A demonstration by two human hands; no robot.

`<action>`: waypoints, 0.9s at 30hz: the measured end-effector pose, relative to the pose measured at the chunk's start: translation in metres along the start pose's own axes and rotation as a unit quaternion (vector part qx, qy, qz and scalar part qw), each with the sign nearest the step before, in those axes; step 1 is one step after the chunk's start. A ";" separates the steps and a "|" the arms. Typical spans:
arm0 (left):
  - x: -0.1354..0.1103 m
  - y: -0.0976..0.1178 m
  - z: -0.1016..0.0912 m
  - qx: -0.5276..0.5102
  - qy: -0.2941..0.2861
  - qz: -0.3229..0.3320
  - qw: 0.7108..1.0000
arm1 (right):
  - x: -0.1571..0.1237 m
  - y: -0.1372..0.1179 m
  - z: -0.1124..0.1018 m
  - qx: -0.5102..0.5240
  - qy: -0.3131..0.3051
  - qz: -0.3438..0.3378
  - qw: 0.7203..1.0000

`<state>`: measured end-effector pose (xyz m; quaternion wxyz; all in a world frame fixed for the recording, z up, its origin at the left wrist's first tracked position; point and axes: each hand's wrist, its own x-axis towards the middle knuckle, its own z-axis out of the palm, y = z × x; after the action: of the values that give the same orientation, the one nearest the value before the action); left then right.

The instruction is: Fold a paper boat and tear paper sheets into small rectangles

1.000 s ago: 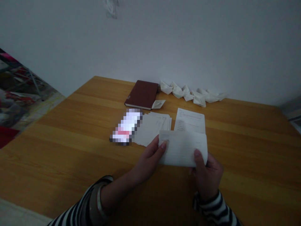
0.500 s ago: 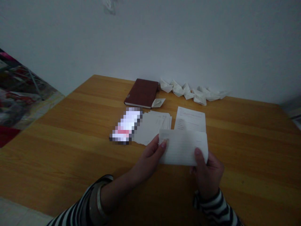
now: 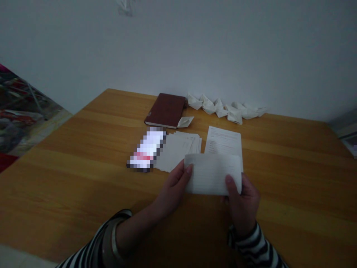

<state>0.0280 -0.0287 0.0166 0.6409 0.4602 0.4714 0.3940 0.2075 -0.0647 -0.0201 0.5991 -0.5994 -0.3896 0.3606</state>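
Observation:
A folded sheet of lined white paper (image 3: 209,175) is held up in front of me, above the table. My left hand (image 3: 174,186) pinches its left edge, thumb on the near face. At the lower right corner my right hand (image 3: 242,203) grips it, thumb in front and fingers behind. Just beyond the held paper lies a printed sheet (image 3: 224,141), its near part hidden. A stack of loose papers (image 3: 178,147) lies to the left of that, next to a phone (image 3: 147,149) with a lit, blurred screen.
A dark red notebook (image 3: 166,109) lies near the wall, with a small folded paper (image 3: 185,121) at its near right corner. Several white folded paper boats (image 3: 208,105) stand in a row along the back of the wooden table (image 3: 69,160).
Both hands keep hold of the folded paper, which looks slightly flatter at its right edge. The whole view has shifted a little, so everything appears slightly further left.

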 end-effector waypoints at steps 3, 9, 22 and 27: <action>0.002 0.000 -0.004 0.044 0.008 0.026 0.999 | 0.004 -0.002 0.003 0.053 0.011 -0.005 0.999; 0.004 0.000 -0.008 0.111 0.005 0.045 0.993 | 0.008 -0.003 0.001 0.117 -0.011 0.074 0.990; 0.008 -0.005 -0.013 0.133 0.012 0.058 0.989 | 0.002 -0.008 0.003 0.114 0.005 0.042 0.993; 0.006 0.000 -0.010 0.133 0.014 0.041 0.990 | 0.001 -0.013 0.002 0.065 0.005 0.028 0.997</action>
<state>0.0201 -0.0210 0.0136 0.5506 0.5545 0.5096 0.3602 0.2055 -0.0634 -0.0073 0.6283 -0.5717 -0.3454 0.3988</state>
